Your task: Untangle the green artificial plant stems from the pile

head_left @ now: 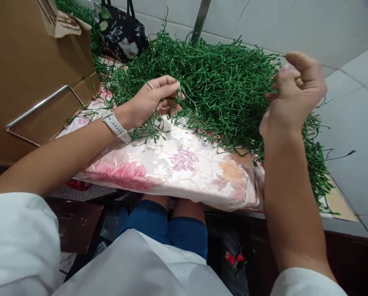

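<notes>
A large heap of thin green stems (214, 86) lies along the wall on a flowered cloth (184, 164). My left hand (154, 98), with a white watch band on the wrist, is closed on a few green stems at the heap's left front; some hang below the fingers. Raised over the heap's right end is my right hand (297, 82), its fingers curled and blurred. A thin stem touches its fingertips from the left, but whether they grip it cannot be made out.
On the left stands a cardboard box (32, 82) with a metal wire handle (38, 107). Behind it is a black flowered bag (122, 35). A tiled wall (264, 20) rises behind the heap, with a metal bar (201, 18) against it.
</notes>
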A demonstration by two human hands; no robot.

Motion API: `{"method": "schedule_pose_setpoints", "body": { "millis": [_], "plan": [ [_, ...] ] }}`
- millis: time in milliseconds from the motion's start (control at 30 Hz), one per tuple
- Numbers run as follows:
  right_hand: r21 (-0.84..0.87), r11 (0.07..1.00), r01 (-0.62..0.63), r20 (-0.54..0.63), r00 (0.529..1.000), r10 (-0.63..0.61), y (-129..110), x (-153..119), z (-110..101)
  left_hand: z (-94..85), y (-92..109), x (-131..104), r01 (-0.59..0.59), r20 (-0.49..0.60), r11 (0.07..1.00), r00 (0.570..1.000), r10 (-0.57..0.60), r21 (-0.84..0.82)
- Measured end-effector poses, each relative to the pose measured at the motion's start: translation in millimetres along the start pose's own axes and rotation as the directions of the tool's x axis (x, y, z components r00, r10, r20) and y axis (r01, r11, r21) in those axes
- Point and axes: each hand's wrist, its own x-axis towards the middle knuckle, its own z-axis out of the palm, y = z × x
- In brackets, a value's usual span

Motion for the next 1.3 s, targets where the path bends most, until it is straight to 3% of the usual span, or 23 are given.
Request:
{"method": "schedule_pose_setpoints", "body": {
  "millis": [67,133,200,300,400,567,667,767,1000,1167,1300],
  "plan": [
    [-0.177,0.971,0.163,-0.178,0.964,-0.195,19,8,0,3.6,-5,-1,0.041,-0.051,0.996,0.998,-0.037,0.084],
    [-0.388,0.887,0.249,-0.195,0.919,-0.343,37,14,-3,3.6,-8,-1,0.064,-0.066,0.987,0.996,-0.054,0.15],
    [-0.477,0.804,0.354,-0.111,0.884,-0.455,51,13,-4,1.7,-9,-1,0.072,-0.043,0.976,0.997,-0.065,0.206],
    [-0.384,0.742,0.55,0.136,0.828,-0.544,61,-4,1,-0.5,-10,-1,0.062,-0.003,0.969,0.998,-0.063,0.239],
    [-0.204,0.776,0.597,0.407,0.773,-0.487,61,-33,18,0.4,-13,-2,0.04,0.067,0.97,0.996,-0.057,0.24],
    [-0.072,0.934,0.351,0.701,0.683,-0.203,60,-68,41,4.2,-18,-5,-0.027,0.203,0.969,0.979,-0.025,0.245],
    [-0.061,0.964,0.259,0.737,0.663,-0.131,63,-72,42,4.6,-19,-7,-0.052,0.236,0.958,0.972,-0.016,0.281],
    [-0.091,0.946,0.312,0.75,0.646,-0.141,62,-70,39,2.6,-20,-7,-0.064,0.268,0.957,0.963,-0.015,0.283],
    [-0.098,0.901,0.424,0.864,0.485,-0.134,60,-75,38,1.4,-27,-5,-0.142,0.426,0.965,0.904,0.035,0.222],
    [-0.103,0.816,0.568,0.891,0.418,-0.179,56,-75,38,4.6,-33,-7,-0.132,0.455,0.98,0.889,0.05,0.152],
    [-0.035,0.807,0.59,0.905,0.361,-0.225,51,-75,37,5.7,-34,-9,-0.067,0.489,0.992,0.872,0.007,0.105]
  ]
}}
